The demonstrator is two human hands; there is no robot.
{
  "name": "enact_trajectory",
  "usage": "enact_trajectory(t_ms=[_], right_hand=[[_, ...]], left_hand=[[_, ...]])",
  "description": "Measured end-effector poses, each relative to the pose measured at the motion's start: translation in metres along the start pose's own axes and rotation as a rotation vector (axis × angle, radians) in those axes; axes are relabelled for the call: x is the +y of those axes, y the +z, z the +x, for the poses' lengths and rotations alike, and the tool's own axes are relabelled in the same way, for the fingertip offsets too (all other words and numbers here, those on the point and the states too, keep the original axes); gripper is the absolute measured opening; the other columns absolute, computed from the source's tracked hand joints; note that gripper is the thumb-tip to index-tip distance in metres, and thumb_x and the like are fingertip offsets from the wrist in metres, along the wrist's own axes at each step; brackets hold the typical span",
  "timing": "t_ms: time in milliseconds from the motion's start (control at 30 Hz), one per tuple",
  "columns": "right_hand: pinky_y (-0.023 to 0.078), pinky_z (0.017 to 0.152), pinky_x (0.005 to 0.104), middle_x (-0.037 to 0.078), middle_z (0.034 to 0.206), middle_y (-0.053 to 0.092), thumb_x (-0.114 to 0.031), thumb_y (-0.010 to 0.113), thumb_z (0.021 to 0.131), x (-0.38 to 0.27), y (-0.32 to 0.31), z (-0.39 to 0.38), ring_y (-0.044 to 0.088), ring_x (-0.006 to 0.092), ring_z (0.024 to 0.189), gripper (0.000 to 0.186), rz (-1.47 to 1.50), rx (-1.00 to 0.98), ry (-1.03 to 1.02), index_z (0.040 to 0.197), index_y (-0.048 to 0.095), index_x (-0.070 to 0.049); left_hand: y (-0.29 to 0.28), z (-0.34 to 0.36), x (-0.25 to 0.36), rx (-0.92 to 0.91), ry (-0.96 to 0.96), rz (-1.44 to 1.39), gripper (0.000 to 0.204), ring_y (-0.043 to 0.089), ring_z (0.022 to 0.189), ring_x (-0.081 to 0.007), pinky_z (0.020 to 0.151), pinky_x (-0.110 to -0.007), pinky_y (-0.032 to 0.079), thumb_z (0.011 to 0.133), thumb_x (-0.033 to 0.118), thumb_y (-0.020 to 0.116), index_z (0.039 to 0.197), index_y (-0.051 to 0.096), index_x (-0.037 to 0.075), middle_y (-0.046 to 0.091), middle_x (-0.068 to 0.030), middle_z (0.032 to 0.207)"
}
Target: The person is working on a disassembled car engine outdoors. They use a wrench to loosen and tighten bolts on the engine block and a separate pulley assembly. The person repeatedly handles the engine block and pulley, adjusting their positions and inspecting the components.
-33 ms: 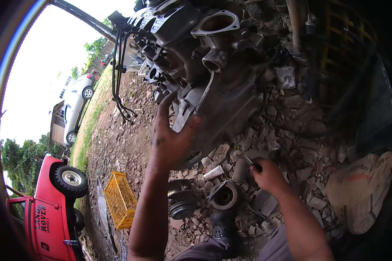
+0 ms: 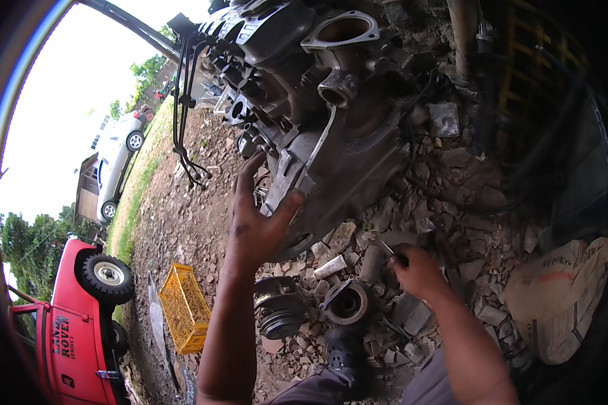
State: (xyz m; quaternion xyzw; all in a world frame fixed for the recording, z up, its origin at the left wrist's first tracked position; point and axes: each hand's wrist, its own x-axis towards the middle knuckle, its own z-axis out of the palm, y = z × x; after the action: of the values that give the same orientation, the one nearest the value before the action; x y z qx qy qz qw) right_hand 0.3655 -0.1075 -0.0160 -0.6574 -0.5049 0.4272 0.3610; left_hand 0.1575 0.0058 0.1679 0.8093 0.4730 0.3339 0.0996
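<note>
A large greasy engine (image 2: 358, 155) fills the upper middle, with a round metal opening (image 2: 344, 30) on top and a flat grey casing at its near side. My left hand (image 2: 253, 219) is at the casing's left edge, fingers spread and thumb over the metal; whether it presses on it I cannot tell. Lower right, my right hand (image 2: 417, 271) is closed around a small dark-handled tool (image 2: 389, 250) with a thin bright metal tip, low over the rubble. Between my arms lie a pulley part (image 2: 279, 310) and a round hollow metal part (image 2: 349, 304).
Broken stones and rubble (image 2: 452, 236) cover the ground. A yellow plastic crate (image 2: 184, 307) lies left of my left arm. At right is a crumpled paper sack (image 2: 561, 290). Black bent pipes (image 2: 184, 115) hang left of the engine. A red off-road vehicle (image 2: 67, 317) and a silver car (image 2: 120, 165) stand beyond.
My left hand has shifted slightly down along the casing edge, its fingers still spread. The right hand keeps its hold on the tool, nearly still. The view has shifted a little.
</note>
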Motion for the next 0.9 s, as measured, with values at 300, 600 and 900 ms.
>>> enact_trajectory(t_ms=[300,600,900], right_hand=[[0.048,0.077,0.0376,0.018,0.088,0.068,-0.020,0.059,0.088,-0.001,0.000,0.001,0.065,0.0298,0.084,0.027,-0.063,-0.062,0.067,0.105,0.065,-0.001],[0.048,0.079,0.0391,0.020,0.089,0.067,-0.023,0.060,0.088,0.011,0.004,0.005,0.066,0.0331,0.087,0.029,-0.048,-0.093,0.144,0.105,0.065,0.000],[0.048,0.070,0.0381,0.018,0.080,0.065,-0.019,0.058,0.088,0.002,0.008,0.005,0.064,0.0312,0.074,0.024,-0.114,-0.089,0.082,0.100,0.064,0.001]], left_hand=[[-0.011,-0.058,-0.080,-0.184,-0.242,0.052,0.095,0.047,0.127,-0.0370,0.104,-0.044,0.039,0.072,0.053,0.075,0.142,0.037,0.002,0.049,-0.0255,0.133],[0.005,-0.042,-0.058,-0.078,-0.317,0.024,0.081,0.059,0.112,-0.0347,0.096,-0.043,0.046,0.078,0.046,0.074,0.137,0.045,-0.002,0.059,-0.0261,0.119],[0.002,-0.036,-0.063,-0.100,-0.359,-0.076,0.079,0.063,0.107,-0.0318,0.094,-0.039,0.048,0.076,0.050,0.074,0.132,0.052,-0.002,0.065,-0.0253,0.110]])
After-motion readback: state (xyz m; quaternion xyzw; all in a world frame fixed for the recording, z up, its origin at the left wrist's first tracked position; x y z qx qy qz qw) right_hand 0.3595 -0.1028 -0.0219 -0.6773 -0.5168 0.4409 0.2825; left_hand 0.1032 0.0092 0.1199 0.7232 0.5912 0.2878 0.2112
